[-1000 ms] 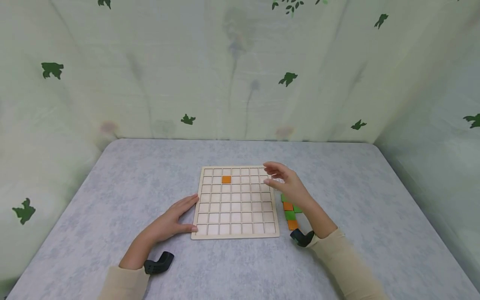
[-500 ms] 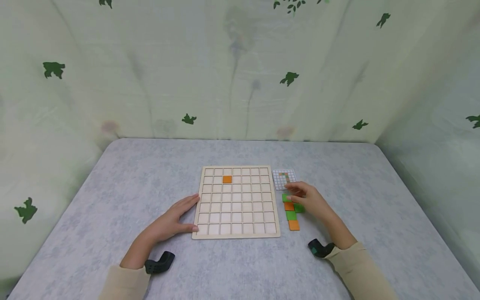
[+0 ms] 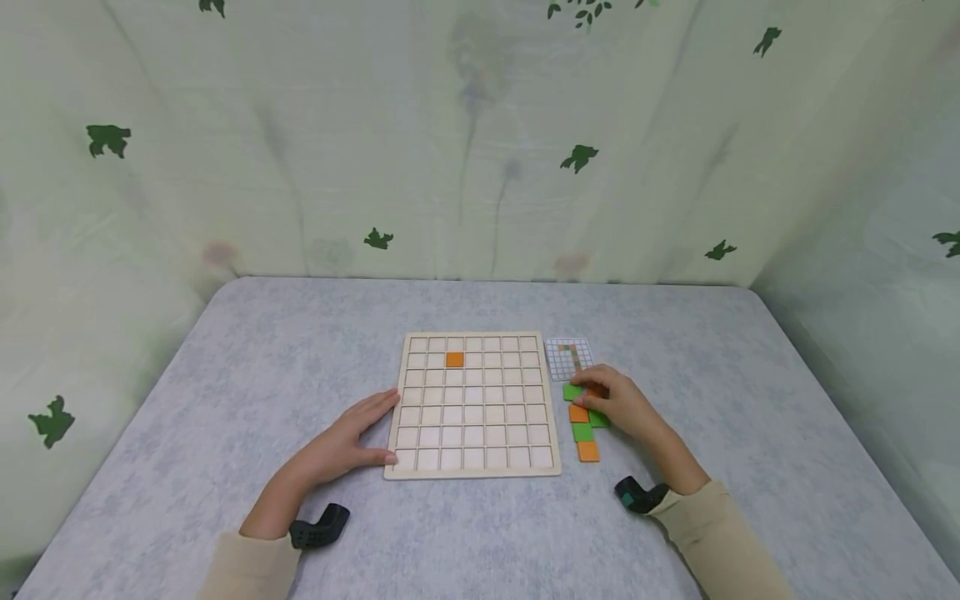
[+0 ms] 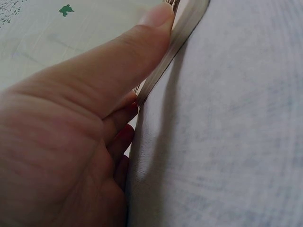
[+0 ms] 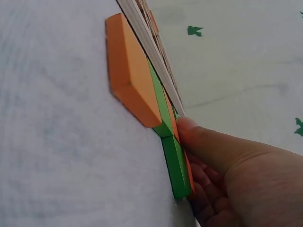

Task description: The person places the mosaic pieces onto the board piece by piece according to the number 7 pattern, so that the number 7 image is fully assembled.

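A pale wooden grid board (image 3: 472, 477) lies on the table, with one orange tile (image 3: 454, 359) in a cell of its second row. My left hand (image 3: 341, 437) rests along the board's left edge, thumb on the near corner and fingers fairly straight; the left wrist view shows the thumb (image 4: 156, 19) on the rim. To the right of the board, my right hand (image 3: 618, 402) pinches a green tile (image 3: 572, 392) between thumb and fingertips. Nearer me lie an orange tile (image 3: 578, 413), a green tile (image 3: 582, 432) and another orange tile (image 3: 588, 451). The hand partly covers further tiles.
A small printed grid card (image 3: 561, 360) with a coloured pattern lies beyond the right hand, beside the board. A patterned curtain (image 3: 480, 167) stands behind the grey-blue table (image 3: 480, 542). Each wrist wears a black device, such as the left one (image 3: 320, 527).
My right hand has come from over the board's far right corner to the loose tiles, uncovering the card. The green tile has shifted slightly away from the orange one. My left hand stays put.
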The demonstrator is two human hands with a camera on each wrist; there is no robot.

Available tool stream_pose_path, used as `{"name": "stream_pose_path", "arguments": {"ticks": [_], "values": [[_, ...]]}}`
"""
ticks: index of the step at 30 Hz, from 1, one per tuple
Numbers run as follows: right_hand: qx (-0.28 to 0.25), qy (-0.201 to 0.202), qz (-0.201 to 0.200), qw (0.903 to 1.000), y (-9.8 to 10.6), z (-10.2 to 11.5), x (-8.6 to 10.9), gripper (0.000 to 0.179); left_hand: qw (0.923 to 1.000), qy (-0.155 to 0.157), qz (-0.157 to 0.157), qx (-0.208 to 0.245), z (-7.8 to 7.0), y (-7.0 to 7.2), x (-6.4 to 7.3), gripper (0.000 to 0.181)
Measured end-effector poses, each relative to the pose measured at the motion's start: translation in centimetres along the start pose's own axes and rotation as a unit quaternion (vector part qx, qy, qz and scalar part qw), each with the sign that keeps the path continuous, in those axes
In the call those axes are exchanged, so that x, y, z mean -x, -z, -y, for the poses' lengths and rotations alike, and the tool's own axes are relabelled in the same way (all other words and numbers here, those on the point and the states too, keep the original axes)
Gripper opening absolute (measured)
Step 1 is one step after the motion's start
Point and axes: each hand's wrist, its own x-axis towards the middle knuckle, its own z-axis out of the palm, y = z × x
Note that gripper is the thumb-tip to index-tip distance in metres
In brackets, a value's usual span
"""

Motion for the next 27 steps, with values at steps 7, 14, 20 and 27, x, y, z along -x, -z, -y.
{"name": "stream_pose_path", "arguments": {"ticks": [7,14,20,27], "values": [[0.039,-0.011,0.016,0.999,0.1,0.7,-0.5,0.025,1.0,0.0,-0.001,-0.002,0.0,0.0,0.1,0.091],[0.043,-0.031,0.027,0.9982,0.8,2.1,-1.0,0.029,1.0,0.006,0.001,-0.001,0.1,0.0,0.1,0.091],[0.036,0.042,0.0,0.9985,1.2,4.6,-2.3,0.031,0.9999,0.011,-0.001,-0.001,0.0,0.0,0.1,0.091],[0.017,0.106,-0.024,0.9939,-0.2,7.4,-5.5,0.031,0.9999,0.01,0.002,-0.002,-0.1,0.0,0.0,0.091]]}}
